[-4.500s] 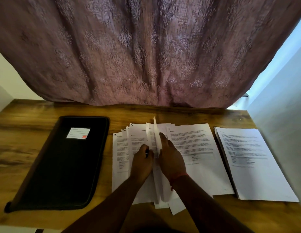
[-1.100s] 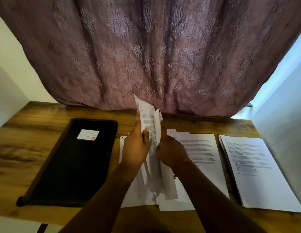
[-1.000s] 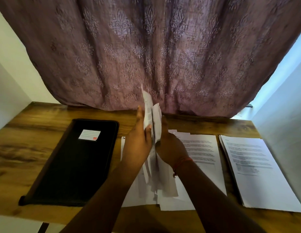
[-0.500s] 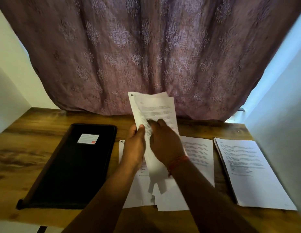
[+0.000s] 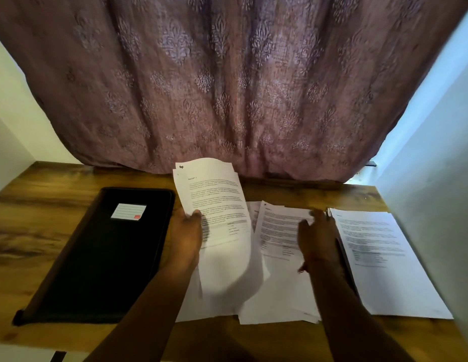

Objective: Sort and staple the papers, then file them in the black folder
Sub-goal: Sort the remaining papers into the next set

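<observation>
My left hand (image 5: 186, 237) grips a bundle of printed sheets (image 5: 214, 202) by its left edge, thumb on the top page, lifted and tilted above the table. My right hand (image 5: 318, 237) hovers with fingers spread, blurred, over a loose pile of papers (image 5: 278, 231) lying in the middle of the table. A neat stack of papers (image 5: 379, 259) lies at the right. The black folder (image 5: 102, 257) lies shut at the left, with a white label near its top. No stapler is in view.
The wooden table (image 5: 44, 226) runs up to a mauve patterned curtain (image 5: 227, 87) at the back. White walls close in on the left and right. More loose sheets (image 5: 277, 307) spread toward the table's front edge.
Both hands raised and squared a bundle of sheets from the middle pile. Now my right hand has let go and moved right over the table pile; my left hand alone holds the bundle.
</observation>
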A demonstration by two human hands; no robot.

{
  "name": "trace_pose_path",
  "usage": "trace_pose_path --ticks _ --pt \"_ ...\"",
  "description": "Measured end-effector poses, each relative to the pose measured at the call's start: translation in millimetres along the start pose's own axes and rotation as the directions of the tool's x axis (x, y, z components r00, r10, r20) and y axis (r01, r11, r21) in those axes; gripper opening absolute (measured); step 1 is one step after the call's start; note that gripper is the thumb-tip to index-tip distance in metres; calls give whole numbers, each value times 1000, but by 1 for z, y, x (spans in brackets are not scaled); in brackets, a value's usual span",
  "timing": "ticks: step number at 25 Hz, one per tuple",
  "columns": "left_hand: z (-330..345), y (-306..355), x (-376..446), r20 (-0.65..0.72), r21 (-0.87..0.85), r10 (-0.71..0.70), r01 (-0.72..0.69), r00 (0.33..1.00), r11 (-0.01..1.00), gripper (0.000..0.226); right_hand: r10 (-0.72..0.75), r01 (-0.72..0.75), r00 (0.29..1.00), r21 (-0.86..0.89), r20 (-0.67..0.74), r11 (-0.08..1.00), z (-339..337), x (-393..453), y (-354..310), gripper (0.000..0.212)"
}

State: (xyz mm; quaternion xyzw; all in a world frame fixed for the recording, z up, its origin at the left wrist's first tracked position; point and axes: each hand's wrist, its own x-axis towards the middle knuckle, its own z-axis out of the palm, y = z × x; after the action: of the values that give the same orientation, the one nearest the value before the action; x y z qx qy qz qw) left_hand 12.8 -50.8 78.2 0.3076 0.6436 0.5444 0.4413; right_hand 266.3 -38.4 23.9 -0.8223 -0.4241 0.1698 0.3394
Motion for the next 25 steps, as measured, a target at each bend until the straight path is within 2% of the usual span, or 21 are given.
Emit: trace_pose_path --ticks 1,2,4,7,11,13,16,19,25 --pt "0 -3 3 -1 -7 -10 10 1000 1000 21 151 -149 988 -124 9 981 -4 11 21 39" --pt "2 -6 6 5 -13 -24 24 1000 1000 21 240 -227 970 -208 42 951 -3 19 37 43" --pt "7 -7 6 9 -35 -54 54 999 998 21 260 -224 960 -272 105 936 4 25 58 39" --pt "14 -4 5 45 -71 -66 69 997 995 18 174 -136 978 -282 115 950 25 37 77 28" --pt "21 -5 7 114 -64 -21 29 993 998 29 -23 59 989 -246 147 968 14 23 50 34" --pt "22 -8 9 122 -70 -2 11 993 998 32 -12 64 979 -255 201 965 19 23 45 34" --pt "21 -14 15 115 -66 -3 10 993 998 29 17 79 968 -367 252 927 26 20 34 34" --pt "22 -20 20 93 -44 -28 32 995 999 25 -67 220 945 -476 319 851 38 16 32 39" --pt "24 -24 26 85 6 -66 66 994 998 18 -315 517 832 -430 457 740 71 -12 37 54"
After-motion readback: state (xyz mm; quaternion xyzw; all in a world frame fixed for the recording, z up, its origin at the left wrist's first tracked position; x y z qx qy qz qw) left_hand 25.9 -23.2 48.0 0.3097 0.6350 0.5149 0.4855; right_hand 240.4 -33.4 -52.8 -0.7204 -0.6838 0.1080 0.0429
